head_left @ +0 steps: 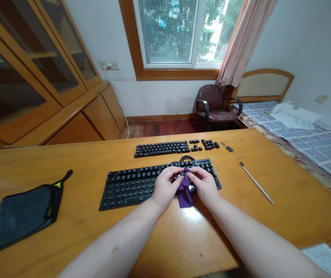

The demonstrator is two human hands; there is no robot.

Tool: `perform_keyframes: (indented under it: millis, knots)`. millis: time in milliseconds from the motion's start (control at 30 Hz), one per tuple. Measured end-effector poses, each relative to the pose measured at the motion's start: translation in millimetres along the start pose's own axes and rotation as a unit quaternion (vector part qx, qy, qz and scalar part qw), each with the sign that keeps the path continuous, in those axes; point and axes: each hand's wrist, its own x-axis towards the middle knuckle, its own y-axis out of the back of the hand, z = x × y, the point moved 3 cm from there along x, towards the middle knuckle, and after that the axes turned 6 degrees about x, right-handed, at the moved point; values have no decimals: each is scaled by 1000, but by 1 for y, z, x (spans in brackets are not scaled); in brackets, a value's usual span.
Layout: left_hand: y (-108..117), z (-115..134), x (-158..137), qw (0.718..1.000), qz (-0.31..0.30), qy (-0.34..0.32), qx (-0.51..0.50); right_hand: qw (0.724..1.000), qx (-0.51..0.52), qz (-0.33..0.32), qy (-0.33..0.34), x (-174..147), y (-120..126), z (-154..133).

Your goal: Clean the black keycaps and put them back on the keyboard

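A purple cloth (pixel 185 197) hangs between my two hands, pinched by the fingers of both. My left hand (pixel 167 185) grips its left side, and my right hand (pixel 204 187) grips its right side. Whether a small thing is wrapped inside the cloth, I cannot tell. Both hands are over the right half of a black keyboard (pixel 133 189), whose keycaps are off across much of its face. Behind it, loose black keycaps (pixel 162 148) lie laid out in keyboard order. A coiled black cable (pixel 186 158) sits at the keyboard's back edge.
A thin brush (pixel 256 183) and a keycap puller (pixel 229 149) lie to the right on the wooden table (pixel 78 239). At the left rests a dark zip pouch (pixel 23 214). Beyond the table stand an office chair (pixel 214 102) and a bed (pixel 307 127).
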Motion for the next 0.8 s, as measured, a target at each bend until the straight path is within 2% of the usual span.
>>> perform_keyframes:
  millis: [133,267,433,633,700,800]
  knots:
    - [-3,-6,-4,999,-6,34,-31,1000,5,0,24,1,2,-3]
    - [-5,-8,-8,999,-39,18,6,998,-33,-21,50,-1,-1,-4]
    - [-4,-7,-9,998,-57,23,26,999,-48,-9,7,-1,0,1]
    - [-6,-5,-9,997,-56,47,-14,997,5,10,-80,0,2,4]
    - [-6,-6,-9,997,-56,50,-14,998,-3,2,-59,0,1,3]
    - [-5,-8,-10,997,-53,51,3,998,-59,-11,14,0,0,-1]
